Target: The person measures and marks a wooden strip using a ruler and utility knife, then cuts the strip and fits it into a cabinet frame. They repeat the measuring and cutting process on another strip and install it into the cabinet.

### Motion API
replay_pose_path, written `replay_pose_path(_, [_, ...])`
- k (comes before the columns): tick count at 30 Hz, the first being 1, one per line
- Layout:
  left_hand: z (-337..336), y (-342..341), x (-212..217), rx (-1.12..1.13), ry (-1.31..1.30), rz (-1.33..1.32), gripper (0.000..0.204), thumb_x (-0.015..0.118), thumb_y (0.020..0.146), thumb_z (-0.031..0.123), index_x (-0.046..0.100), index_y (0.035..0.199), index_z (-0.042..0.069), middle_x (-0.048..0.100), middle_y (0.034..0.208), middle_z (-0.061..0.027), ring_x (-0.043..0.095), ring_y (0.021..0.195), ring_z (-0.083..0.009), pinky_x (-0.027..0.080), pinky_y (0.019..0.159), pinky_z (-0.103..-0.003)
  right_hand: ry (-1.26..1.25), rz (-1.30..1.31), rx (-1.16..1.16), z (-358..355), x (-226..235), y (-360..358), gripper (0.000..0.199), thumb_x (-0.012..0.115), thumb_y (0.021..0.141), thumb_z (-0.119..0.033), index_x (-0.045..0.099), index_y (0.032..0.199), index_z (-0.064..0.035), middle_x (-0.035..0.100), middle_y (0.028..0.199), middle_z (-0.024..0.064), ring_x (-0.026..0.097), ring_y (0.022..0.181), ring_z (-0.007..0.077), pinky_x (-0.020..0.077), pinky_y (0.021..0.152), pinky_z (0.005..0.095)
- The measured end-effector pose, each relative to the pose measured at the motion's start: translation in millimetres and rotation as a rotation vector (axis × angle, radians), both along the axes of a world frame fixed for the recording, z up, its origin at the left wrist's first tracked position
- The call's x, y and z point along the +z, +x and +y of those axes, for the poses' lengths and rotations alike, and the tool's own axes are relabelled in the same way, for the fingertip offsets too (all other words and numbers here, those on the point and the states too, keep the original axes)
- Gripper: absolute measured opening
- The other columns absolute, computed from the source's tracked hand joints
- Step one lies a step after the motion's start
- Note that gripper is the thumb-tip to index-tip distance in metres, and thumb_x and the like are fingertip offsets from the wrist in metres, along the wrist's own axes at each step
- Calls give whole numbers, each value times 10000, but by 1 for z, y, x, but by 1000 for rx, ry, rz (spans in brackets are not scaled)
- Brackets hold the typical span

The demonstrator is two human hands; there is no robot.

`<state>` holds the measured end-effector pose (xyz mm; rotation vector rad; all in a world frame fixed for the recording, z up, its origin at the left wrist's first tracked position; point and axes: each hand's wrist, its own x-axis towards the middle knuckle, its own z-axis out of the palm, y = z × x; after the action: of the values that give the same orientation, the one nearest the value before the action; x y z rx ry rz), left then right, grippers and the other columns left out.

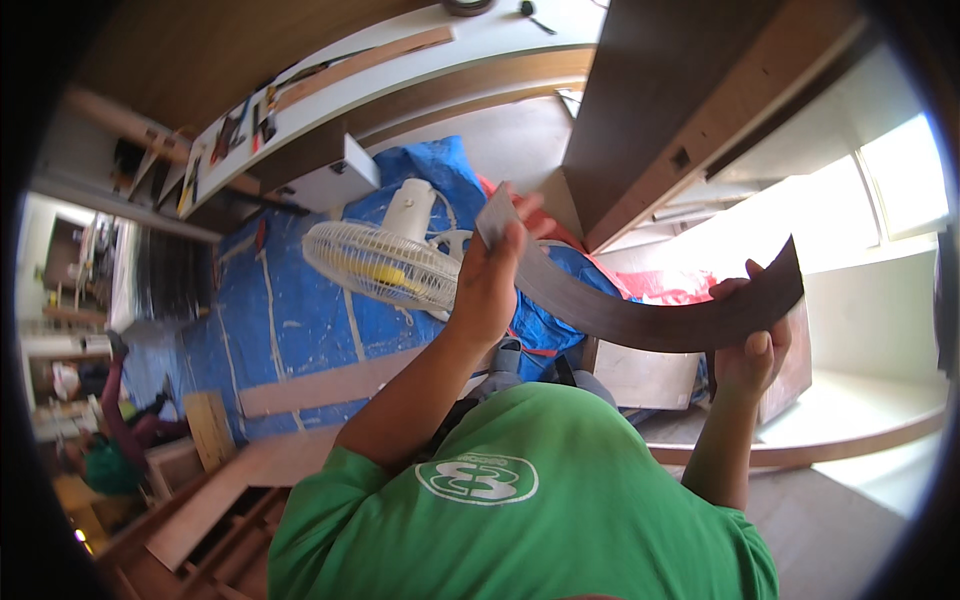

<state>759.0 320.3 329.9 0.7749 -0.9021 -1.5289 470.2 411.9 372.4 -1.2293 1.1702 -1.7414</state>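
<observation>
A long, thin strip of dark brown wood-grain sheet point(640, 322), perhaps laminate or veneer, sags in a curve in front of my chest. My left hand point(492, 275) grips its left end, where a paler grey face shows; some of the fingers are blurred. At the other end, my right hand point(757, 350) has the strip pinched, thumb on the near side and fingertips over the far edge. The strip's middle hangs unsupported between both hands.
A white fan point(380, 265) stands on a blue tarp point(285, 325) ahead to the left. Tools lie on a long white surface point(375, 68) behind it. A tall dark brown panel point(660, 95) rises ahead right. Another person point(125, 440) sits low at far left, near wooden boards point(207, 425).
</observation>
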Motion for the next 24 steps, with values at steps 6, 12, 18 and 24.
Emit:
replay_pose_path(6, [-4, 20, 35, 28, 53, 302, 639, 483, 1073, 558, 502, 1451, 43, 660, 1280, -227, 722, 959, -310, 567, 857, -432, 116, -175, 225, -25, -28, -15, 831, 848, 844, -532, 591, 1310, 106, 725, 1097, 197, 743, 1024, 351, 636, 851, 436])
replay_pose_path(12, [35, 14, 62, 297, -27, 252, 713, 435, 1052, 638, 518, 1469, 66, 645, 1351, -226, 712, 1066, -361, 563, 913, -471, 218, -276, 606, -28, -75, -25, 763, 812, 889, -473, 548, 1376, 51, 696, 1209, 256, 694, 1177, 379, 606, 986, 476])
replay_pose_path(18, [76, 12, 78, 438, -125, 227, 728, 448, 1051, 634, 495, 1457, 31, 645, 1342, -222, 723, 1015, -344, 554, 886, -449, 291, -311, 750, -8, -98, -32, 871, 889, 811, -478, 502, 1397, 36, 643, 1322, 317, 680, 1216, 369, 583, 1013, 455])
replay_pose_path(24, [110, 22, 78, 577, -214, 212, 628, 527, 1059, 528, 567, 1381, -9, 717, 1185, -191, 717, 844, -267, 561, 803, -396, 345, -170, 950, 9, -106, -16, 958, 905, 779, -522, 459, 1436, 13, 642, 1290, 190, 673, 1173, 314, 574, 985, 445])
